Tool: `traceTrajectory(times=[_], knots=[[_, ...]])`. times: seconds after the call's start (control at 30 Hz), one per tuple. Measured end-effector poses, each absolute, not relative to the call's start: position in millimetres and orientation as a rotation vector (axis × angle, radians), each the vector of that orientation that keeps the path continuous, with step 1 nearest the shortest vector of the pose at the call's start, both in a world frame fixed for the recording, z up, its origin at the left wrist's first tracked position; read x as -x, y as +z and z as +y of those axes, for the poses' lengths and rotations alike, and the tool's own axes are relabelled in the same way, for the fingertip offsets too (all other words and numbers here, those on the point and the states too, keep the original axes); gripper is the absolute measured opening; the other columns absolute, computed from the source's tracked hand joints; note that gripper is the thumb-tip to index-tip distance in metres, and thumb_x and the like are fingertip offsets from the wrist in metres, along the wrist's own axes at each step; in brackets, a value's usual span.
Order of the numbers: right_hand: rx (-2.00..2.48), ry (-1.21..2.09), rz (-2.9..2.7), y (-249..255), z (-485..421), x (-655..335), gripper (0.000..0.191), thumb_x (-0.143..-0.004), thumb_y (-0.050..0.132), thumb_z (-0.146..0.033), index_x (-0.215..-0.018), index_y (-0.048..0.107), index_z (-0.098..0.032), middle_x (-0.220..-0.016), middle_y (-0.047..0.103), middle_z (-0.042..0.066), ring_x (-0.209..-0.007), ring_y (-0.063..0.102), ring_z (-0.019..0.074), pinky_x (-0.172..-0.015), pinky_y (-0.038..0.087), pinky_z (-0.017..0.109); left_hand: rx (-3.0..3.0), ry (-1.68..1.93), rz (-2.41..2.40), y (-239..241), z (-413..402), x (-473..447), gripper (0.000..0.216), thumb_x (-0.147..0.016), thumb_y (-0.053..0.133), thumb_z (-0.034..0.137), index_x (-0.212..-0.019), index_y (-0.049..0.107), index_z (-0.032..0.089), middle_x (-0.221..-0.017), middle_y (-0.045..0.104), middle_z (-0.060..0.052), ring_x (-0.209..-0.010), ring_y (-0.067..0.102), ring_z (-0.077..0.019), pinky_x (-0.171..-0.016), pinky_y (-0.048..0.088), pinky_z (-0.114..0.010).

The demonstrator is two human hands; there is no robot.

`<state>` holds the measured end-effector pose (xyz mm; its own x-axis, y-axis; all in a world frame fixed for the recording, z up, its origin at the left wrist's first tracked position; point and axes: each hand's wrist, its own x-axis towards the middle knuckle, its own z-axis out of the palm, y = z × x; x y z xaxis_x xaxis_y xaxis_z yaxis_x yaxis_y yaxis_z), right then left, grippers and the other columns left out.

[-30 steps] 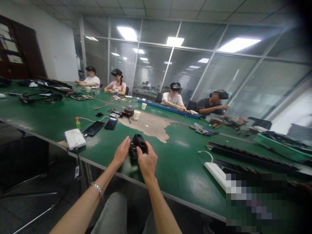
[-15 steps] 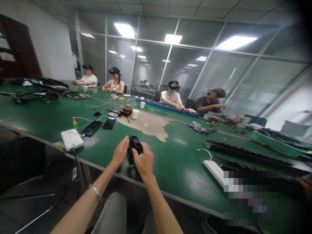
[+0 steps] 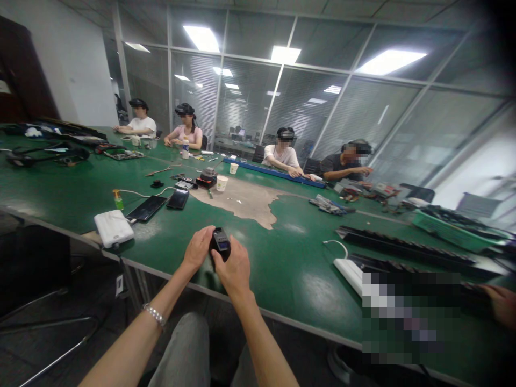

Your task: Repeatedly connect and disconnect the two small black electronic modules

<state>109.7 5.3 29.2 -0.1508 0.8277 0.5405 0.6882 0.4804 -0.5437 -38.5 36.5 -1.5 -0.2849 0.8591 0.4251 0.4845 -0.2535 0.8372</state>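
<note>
Both my hands hold a small black device [image 3: 220, 242] just above the near edge of the green table [image 3: 290, 263]. My left hand [image 3: 197, 249] cups its left side with fingers curled round it. My right hand [image 3: 231, 267] grips it from below and the right, thumb against its side. The device shows a small bluish panel on its top face. A silver bracelet [image 3: 152, 314] sits on my left wrist.
A white power bank [image 3: 113, 228], two dark phones [image 3: 161, 204] and a small green bottle [image 3: 117, 199] lie to the left. A white power strip [image 3: 350, 269] and long black strips [image 3: 403, 250] lie to the right. Several people sit along the far side. Another person's hand [image 3: 502, 303] shows at right.
My hands have closed in and lowered slightly around the black device, and it has turned so its bluish top panel faces me. The view has drifted a little to the right.
</note>
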Motion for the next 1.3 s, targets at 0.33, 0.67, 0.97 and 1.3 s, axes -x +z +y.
traceTrajectory(times=[0.33, 0.67, 0.97, 1.3], knots=[[1.251, 0.350, -1.779, 41, 14, -110, 0.043, -0.080, 0.065, -0.034, -0.120, 0.060, -0.018, -0.107, 0.069, 0.010, -0.098, 0.065, 0.0253, -0.087, 0.049, 0.035, -1.463, 1.613, 1.668, -1, 37, 37, 0.059, -0.094, 0.032, 0.056, -0.133, 0.053, 0.017, -0.137, 0.056, -0.011, -0.129, 0.050, -0.0215, -0.113, 0.035, -0.039], [1.297, 0.253, -1.693, 34, 54, -157, 0.047, -0.079, 0.062, -0.033, -0.123, 0.060, -0.014, -0.117, 0.067, 0.013, -0.105, 0.063, 0.0255, -0.094, 0.046, 0.038, -1.468, 1.575, 1.707, 3, 31, 33, 0.061, -0.094, 0.030, 0.058, -0.132, 0.055, 0.018, -0.134, 0.059, -0.011, -0.129, 0.051, -0.0217, -0.113, 0.034, -0.039], [1.297, 0.241, -1.736, 6, 60, -160, 0.055, -0.081, 0.062, -0.034, -0.129, 0.054, -0.009, -0.123, 0.063, 0.017, -0.113, 0.059, 0.0266, -0.099, 0.044, 0.040, -1.479, 1.592, 1.709, 3, 32, 32, 0.060, -0.094, 0.032, 0.058, -0.131, 0.055, 0.018, -0.133, 0.059, -0.011, -0.129, 0.051, -0.0212, -0.113, 0.034, -0.039], [1.346, 0.173, -1.738, -5, 58, -164, 0.067, -0.080, 0.063, -0.039, -0.134, 0.048, -0.004, -0.126, 0.059, 0.022, -0.115, 0.055, 0.0313, -0.098, 0.042, 0.044, -1.465, 1.592, 1.726, 3, 33, 31, 0.060, -0.094, 0.031, 0.058, -0.133, 0.054, 0.018, -0.133, 0.060, -0.011, -0.128, 0.052, -0.0213, -0.112, 0.035, -0.038]])
